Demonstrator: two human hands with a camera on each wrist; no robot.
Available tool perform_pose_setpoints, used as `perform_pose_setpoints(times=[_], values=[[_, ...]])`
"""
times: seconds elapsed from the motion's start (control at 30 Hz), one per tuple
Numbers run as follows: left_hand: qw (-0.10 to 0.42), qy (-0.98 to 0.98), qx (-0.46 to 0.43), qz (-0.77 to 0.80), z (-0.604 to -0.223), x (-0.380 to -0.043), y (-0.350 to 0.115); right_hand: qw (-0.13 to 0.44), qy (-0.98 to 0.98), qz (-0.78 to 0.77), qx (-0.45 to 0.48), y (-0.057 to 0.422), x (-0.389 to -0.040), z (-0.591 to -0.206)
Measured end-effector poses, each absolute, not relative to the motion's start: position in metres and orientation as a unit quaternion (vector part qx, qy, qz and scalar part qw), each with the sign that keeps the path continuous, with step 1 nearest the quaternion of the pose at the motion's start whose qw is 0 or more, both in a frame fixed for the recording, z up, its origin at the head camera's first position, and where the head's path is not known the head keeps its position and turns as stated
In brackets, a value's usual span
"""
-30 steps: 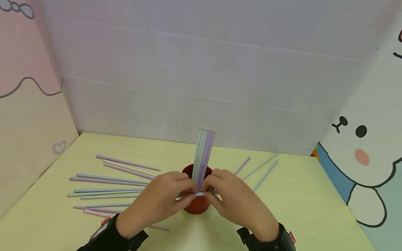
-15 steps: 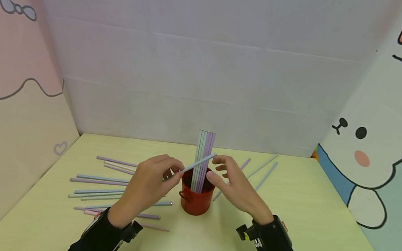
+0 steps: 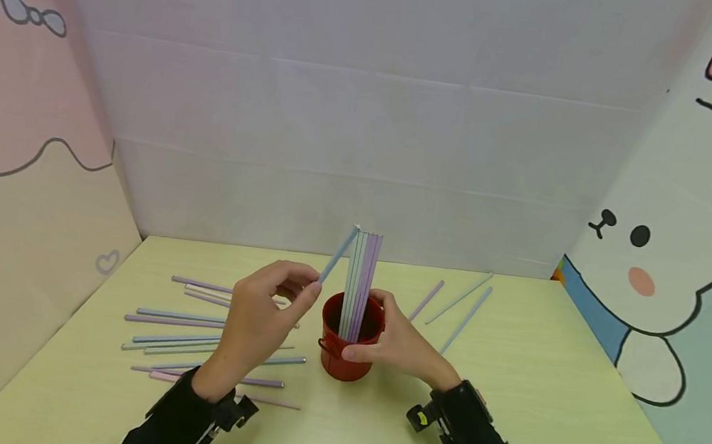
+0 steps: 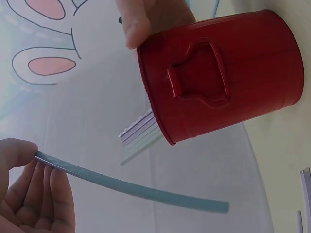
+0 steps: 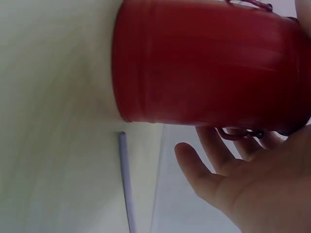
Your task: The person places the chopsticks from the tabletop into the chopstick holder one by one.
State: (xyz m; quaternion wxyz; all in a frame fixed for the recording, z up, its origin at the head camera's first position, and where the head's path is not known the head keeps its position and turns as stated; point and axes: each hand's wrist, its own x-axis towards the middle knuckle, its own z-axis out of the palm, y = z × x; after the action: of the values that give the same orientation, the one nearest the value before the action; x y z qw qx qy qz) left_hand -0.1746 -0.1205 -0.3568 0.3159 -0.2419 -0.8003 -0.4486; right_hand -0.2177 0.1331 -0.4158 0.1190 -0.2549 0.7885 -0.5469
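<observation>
My left hand [image 3: 259, 316] pinches a thin light-blue stick [image 3: 338, 255] near its lower end, left of the red bucket [image 3: 345, 362]. The stick leans up to the right, its top beside the bundle of sticks [image 3: 359, 287], pale green and purple, standing in the bucket. In the left wrist view the thumb and fingers hold one end of the slightly bowed blue stick [image 4: 146, 191]. My right hand [image 3: 402, 342] grips the bucket at its right side, thumb over the near rim. The right wrist view shows its fingers [image 5: 197, 170] spread around the bucket wall [image 5: 194, 63].
Several purple, blue, green and pink sticks [image 3: 179, 321] lie on the table [image 3: 504, 422] at the left. To the right of the bucket lie a purple stick [image 3: 427, 299], a green stick [image 3: 461, 298] and a blue stick [image 3: 467, 318]. A pale screen [image 3: 363, 144] stands behind.
Both hands were together on the blue stick in front of the bucket. The right hand let go and moved down onto the bucket; the left hand drew back left and tilted the stick more upright.
</observation>
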Motion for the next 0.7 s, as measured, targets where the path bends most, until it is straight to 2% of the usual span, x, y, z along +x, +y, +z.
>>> perform_pose_setpoints(times=[0.37, 0.7], values=[[0.317, -0.779, -0.232, -0.489, -0.347, -0.182, -0.118, 0.085, 0.799, -0.537, -0.257, 0.124, -0.218, -0.424], [0.291, -0.761, -0.234, -0.531, -0.321, -0.215, -0.105, 0.083, 0.798, -0.536, -0.263, 0.124, -0.218, -0.423]])
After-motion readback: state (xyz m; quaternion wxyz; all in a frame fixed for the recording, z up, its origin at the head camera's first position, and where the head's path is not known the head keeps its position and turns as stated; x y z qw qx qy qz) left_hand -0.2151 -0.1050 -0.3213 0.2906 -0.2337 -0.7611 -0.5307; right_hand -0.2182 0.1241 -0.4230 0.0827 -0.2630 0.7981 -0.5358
